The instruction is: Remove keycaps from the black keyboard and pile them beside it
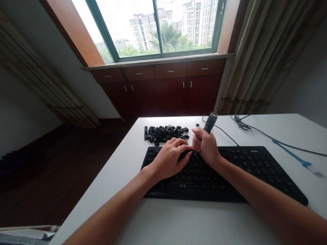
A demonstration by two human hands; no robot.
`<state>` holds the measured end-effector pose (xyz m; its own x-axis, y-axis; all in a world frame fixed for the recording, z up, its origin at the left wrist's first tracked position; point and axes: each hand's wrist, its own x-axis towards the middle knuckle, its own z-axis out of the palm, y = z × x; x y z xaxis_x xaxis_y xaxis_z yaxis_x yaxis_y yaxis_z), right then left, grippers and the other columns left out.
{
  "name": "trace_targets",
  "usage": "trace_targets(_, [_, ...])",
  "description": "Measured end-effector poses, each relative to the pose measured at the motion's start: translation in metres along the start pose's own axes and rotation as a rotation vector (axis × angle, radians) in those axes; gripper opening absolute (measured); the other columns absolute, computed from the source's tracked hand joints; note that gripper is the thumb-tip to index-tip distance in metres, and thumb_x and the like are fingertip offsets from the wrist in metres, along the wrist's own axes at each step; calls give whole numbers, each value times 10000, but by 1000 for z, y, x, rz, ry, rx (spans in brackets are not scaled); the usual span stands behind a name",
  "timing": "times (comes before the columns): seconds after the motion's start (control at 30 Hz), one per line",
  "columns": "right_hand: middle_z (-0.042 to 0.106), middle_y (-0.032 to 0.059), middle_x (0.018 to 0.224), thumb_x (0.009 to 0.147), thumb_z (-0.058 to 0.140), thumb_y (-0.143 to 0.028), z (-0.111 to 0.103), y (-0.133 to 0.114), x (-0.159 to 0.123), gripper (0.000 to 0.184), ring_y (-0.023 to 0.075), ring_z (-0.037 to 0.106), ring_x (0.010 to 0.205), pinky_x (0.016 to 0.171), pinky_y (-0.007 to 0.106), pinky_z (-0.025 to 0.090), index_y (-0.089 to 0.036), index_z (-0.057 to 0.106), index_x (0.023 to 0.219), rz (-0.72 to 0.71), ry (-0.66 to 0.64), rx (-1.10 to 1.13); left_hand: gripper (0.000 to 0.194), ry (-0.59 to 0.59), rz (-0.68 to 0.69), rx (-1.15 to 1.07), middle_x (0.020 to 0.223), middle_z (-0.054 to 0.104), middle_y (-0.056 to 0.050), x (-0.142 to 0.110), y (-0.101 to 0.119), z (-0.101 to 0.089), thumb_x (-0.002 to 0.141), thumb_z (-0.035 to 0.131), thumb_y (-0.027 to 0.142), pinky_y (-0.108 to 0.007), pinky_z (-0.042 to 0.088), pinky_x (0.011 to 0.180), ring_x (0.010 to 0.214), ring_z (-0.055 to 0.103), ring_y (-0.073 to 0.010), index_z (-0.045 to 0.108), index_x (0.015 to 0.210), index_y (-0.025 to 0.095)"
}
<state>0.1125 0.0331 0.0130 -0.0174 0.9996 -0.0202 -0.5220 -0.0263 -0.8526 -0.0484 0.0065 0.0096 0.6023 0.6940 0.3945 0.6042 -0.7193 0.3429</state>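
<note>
A black keyboard (217,196) lies across the white table, many of its keys stripped of their caps on the left and middle. My right hand (205,144) is closed around the black handle of a keycap puller (211,123), held nearly upright; a thin wire end shows below the fist, at the upper rows. Right beside that end, my left hand (172,157) rests on the keyboard with fingers bent, thumb and index slightly apart. Behind it sits a pile of loose black keycaps (163,133).
One small loose keycap (197,125) lies near the table's far edge. A black cable (241,123) is bundled at the back and runs right. A blue brush (293,156) lies on the white table (102,194) at the right. Beyond stand wooden cabinets (168,92) under a window.
</note>
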Motion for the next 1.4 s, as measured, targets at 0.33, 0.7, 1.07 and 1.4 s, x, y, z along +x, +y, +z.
trace_targets(0.33, [288,-86,404,784,634,-255,-3,2,0,395,70,225,352,353,247,190,-237,335,526,-41,25,31,226,-7,-55,-85,1182,661,-74,2,4,6,969,581,235,-451,503,1000,1077,574,-248,706,1156,220])
trace_targets(0.7, [308,-72,418,838,613,-260,-2,2,2,428,80,289,359,382,257,251,-230,351,501,-17,25,-44,221,11,-106,-196,1163,672,-59,4,0,6,947,571,163,-428,490,1020,1096,586,-232,712,1106,225])
trace_targets(1.07, [348,-76,457,836,685,-258,0,7,3,409,83,304,437,470,257,302,-218,387,559,-85,-105,99,202,43,-129,-138,1195,639,-87,2,3,9,950,545,169,-451,477,1053,1132,573,-241,673,1105,187])
trace_targets(1.4, [391,-71,463,892,650,-265,-10,3,6,388,90,324,445,502,275,295,-216,419,584,-87,-440,-33,190,27,-139,-156,1156,660,-68,4,2,7,928,551,145,-453,480,1053,1111,584,-243,697,1034,205])
